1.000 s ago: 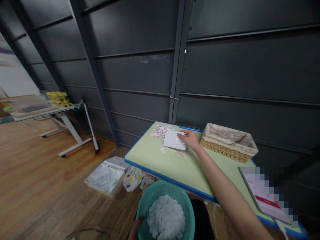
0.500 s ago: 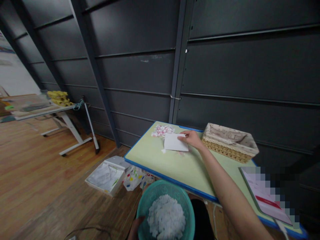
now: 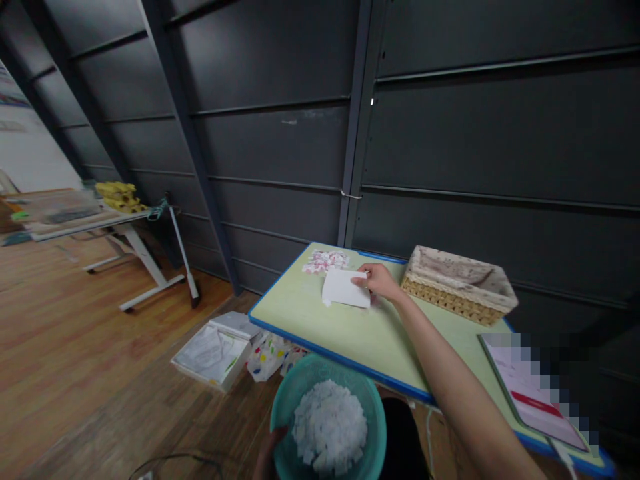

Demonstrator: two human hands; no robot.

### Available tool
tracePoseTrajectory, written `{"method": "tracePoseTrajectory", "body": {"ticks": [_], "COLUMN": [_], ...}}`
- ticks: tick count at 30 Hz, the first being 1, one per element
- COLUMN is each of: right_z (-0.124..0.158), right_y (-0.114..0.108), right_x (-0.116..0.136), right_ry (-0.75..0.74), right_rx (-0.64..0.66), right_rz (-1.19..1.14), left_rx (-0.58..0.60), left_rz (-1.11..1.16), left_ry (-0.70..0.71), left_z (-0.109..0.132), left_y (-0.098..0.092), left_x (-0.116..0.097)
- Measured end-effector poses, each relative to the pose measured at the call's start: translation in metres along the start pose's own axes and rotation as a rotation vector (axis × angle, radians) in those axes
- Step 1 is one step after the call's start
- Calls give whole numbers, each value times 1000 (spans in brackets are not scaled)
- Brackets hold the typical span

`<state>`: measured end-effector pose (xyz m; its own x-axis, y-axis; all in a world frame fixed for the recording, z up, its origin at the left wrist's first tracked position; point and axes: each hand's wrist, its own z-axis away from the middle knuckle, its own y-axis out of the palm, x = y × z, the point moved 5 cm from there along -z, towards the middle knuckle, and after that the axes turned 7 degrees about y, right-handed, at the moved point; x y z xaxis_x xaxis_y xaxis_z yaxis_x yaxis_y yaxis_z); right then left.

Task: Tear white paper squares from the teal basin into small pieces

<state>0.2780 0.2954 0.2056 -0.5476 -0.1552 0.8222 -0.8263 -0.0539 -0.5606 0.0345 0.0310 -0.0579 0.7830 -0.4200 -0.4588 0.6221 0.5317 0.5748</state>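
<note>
The left hand (image 3: 273, 445) is at the basket's (image 3: 377, 412) nine o'clock, fingers' grip unclear: slackness could spill its bits (image 3: 330, 427). Towards twelve, scraps (image 3: 325, 261) lie on the bench (image 3: 283, 313), at eleven from the card (image 3: 343, 289) the right hand's (image 3: 380, 281) fingers pinch; a careless sweep could scatter them.

By my table's (image 3: 295, 303) clock face, I have the card (image 3: 340, 288) before the scrap pile (image 3: 325, 260) at ten, basket (image 3: 450, 302) at one, tablet (image 3: 515, 383) at four; off seven, a tub (image 3: 369, 388) holding cut pieces (image 3: 327, 427)
</note>
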Motion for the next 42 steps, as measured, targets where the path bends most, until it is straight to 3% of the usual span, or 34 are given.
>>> {"method": "tracePoseTrajectory", "body": {"ticks": [4, 8, 13, 20, 30, 36, 42], "right_z": [2, 2, 4, 18, 16, 22, 25], "right_y": [9, 9, 27, 53, 29, 53, 71], "right_x": [-5, -6, -8, 4, 12, 12, 11], "right_ry": [48, 57, 103, 138, 131, 164, 183], "right_rx": [162, 161, 296, 525, 413, 490, 520], "right_rz": [-110, -196, -220, -292, -401, -454, -451], "left_rx": [78, 45, 49, 80, 7, -89, -147], "left_rz": [56, -20, -103, -42, -147, -171, -288], "left_ry": [81, 152, 204, 181, 187, 209, 320], "left_z": [19, 40, 50, 64, 76, 79, 87], "left_y": [27, 46, 50, 60, 65, 64, 67], "left_x": [-23, -46, -60, -72, -81, -85, -100]}}
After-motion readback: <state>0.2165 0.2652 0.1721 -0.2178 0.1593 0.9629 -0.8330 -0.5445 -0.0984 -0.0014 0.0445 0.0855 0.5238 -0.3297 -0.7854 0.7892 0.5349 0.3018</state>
